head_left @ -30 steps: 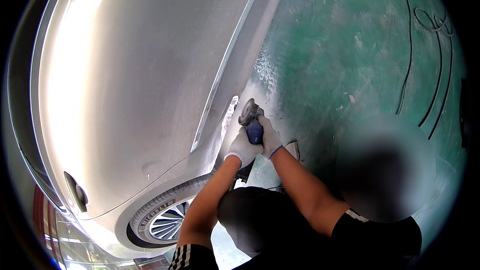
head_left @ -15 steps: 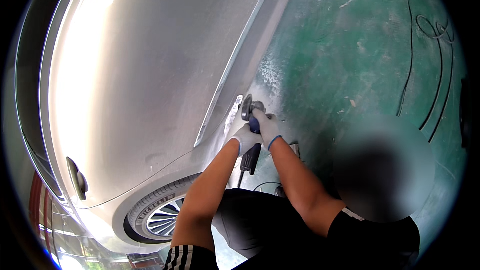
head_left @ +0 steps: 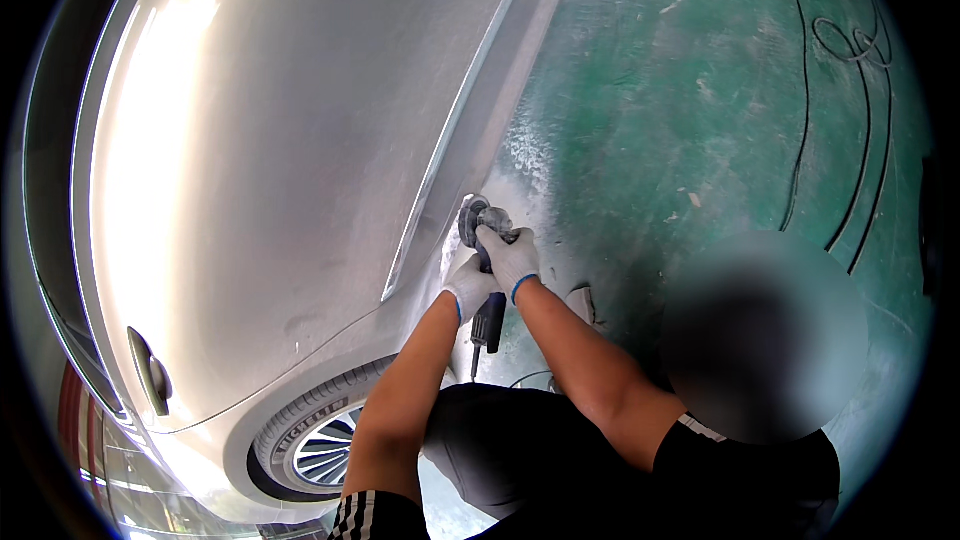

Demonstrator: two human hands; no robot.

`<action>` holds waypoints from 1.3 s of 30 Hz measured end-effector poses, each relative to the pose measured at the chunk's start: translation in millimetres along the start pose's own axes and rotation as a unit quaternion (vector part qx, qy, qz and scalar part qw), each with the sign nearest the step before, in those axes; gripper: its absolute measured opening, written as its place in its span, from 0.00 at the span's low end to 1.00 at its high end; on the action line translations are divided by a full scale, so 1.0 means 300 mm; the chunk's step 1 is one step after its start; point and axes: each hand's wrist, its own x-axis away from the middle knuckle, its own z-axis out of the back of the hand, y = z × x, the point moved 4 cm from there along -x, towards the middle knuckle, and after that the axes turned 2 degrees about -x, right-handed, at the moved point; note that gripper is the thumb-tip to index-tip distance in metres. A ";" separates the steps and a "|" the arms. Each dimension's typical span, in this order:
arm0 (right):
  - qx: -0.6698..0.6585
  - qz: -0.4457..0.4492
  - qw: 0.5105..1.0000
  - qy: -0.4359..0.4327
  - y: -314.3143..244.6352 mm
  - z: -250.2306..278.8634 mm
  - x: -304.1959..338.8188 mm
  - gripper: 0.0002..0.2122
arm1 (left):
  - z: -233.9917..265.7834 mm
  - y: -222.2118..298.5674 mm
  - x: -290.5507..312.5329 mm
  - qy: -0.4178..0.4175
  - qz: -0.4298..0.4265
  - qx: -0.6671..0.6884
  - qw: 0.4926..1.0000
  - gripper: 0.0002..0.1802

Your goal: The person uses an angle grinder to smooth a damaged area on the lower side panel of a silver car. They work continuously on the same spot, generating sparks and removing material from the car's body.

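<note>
An angle grinder with a dark body and a round disc at its far end is held in both my hands. My left hand, in a white work glove, wraps around the middle of its body. Farther forward, my right hand, in a white glove with a blue cuff, grips it close to the metal head. The disc lies against or very near the lower sill of a silver car, over a pale sanded patch just ahead of the rear wheel. Exact contact is hidden by the disc.
The car's rear wheel stands close to my left forearm. Below the grinder its cord runs toward my knee. Whitish dust coats the green floor by the sill. Black cables and a small block-shaped object lie to the right.
The grinder has shifted left with both hands, and its disc has tilted to show more of its face. It now covers more of the pale patch. The whole view has shifted slightly.
</note>
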 end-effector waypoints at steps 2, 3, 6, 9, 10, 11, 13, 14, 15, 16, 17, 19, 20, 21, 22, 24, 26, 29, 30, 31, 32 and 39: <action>0.007 -0.007 1.000 -0.006 0.013 0.009 -0.005 0.40 | -0.013 0.083 0.066 0.008 0.007 -0.025 1.000 0.43; 0.004 -0.009 1.000 -0.005 0.023 0.011 -0.013 0.39 | -0.018 0.076 0.055 0.009 0.010 -0.025 1.000 0.43; -0.003 -0.013 1.000 -0.009 0.021 -0.005 -0.009 0.39 | 0.001 -0.009 0.004 0.015 0.012 -0.017 1.000 0.42; -0.007 -0.016 1.000 -0.011 0.012 -0.006 0.002 0.38 | 0.012 -0.075 -0.038 0.011 0.002 0.001 1.000 0.41; -0.013 -0.018 1.000 -0.012 0.009 -0.003 -0.002 0.38 | 0.012 -0.080 -0.045 0.011 0.004 0.002 1.000 0.41; -0.020 -0.020 1.000 -0.013 0.011 -0.001 -0.009 0.37 | 0.012 -0.073 -0.046 0.011 0.006 0.002 1.000 0.40; -0.007 -0.019 1.000 -0.007 0.022 -0.003 -0.007 0.37 | 0.014 -0.083 -0.043 0.012 0.011 -0.025 1.000 0.41; -0.001 -0.017 1.000 -0.003 0.024 -0.005 -0.007 0.38 | 0.016 -0.083 -0.043 0.013 0.012 -0.040 0.999 0.41; 0.009 -0.019 1.000 -0.003 0.026 -0.007 -0.009 0.38 | 0.016 -0.085 -0.040 0.010 0.012 -0.027 1.000 0.41; 0.019 -0.021 1.000 -0.003 0.029 -0.008 -0.011 0.38 | 0.015 -0.087 -0.037 0.007 0.012 -0.014 1.000 0.42; 0.023 -0.020 1.000 -0.002 0.022 -0.006 -0.011 0.38 | 0.011 -0.075 -0.029 0.004 0.013 0.000 1.000 0.42; 0.030 -0.019 0.999 0.002 0.008 0.000 -0.018 0.39 | 0.002 -0.044 -0.025 0.013 0.016 0.006 1.000 0.42; 0.033 -0.017 0.999 0.000 -0.007 0.004 -0.015 0.39 | 0.001 -0.034 -0.018 0.019 0.020 0.009 1.000 0.42; 0.035 -0.014 0.999 -0.001 -0.017 0.007 -0.011 0.39 | 0.002 -0.036 -0.016 0.013 0.016 0.012 1.000 0.42; 0.038 -0.013 0.999 -0.002 -0.010 0.005 -0.007 0.39 | 0.006 -0.040 -0.013 0.007 0.013 0.016 1.000 0.42; 0.046 -0.008 0.999 -0.001 0.003 0.000 -0.007 0.38 | 0.010 -0.056 -0.023 0.003 -0.004 0.021 1.000 0.43; 0.063 -0.014 0.998 -0.004 0.004 -0.006 0.006 0.37 | 0.011 -0.113 -0.034 0.009 -0.021 0.024 0.999 0.43; 0.093 -0.011 0.996 -0.010 -0.021 0.007 0.023 0.38 | 0.002 -0.132 -0.053 0.006 -0.028 0.051 0.998 0.43; 0.098 -0.007 0.995 -0.002 -0.040 0.018 0.025 0.37 | -0.009 -0.111 -0.049 -0.007 -0.023 0.078 0.997 0.44; 0.104 -0.003 0.995 0.006 -0.058 0.028 0.030 0.37 | -0.018 -0.090 -0.044 -0.020 -0.018 0.104 0.994 0.45; 0.116 0.003 0.993 0.006 -0.073 0.027 0.039 0.36 | -0.017 -0.071 -0.031 -0.029 -0.013 0.129 0.991 0.45; 0.162 0.023 0.986 0.007 -0.081 0.021 0.080 0.34 | -0.029 -0.159 -0.057 -0.080 -0.061 0.199 0.975 0.49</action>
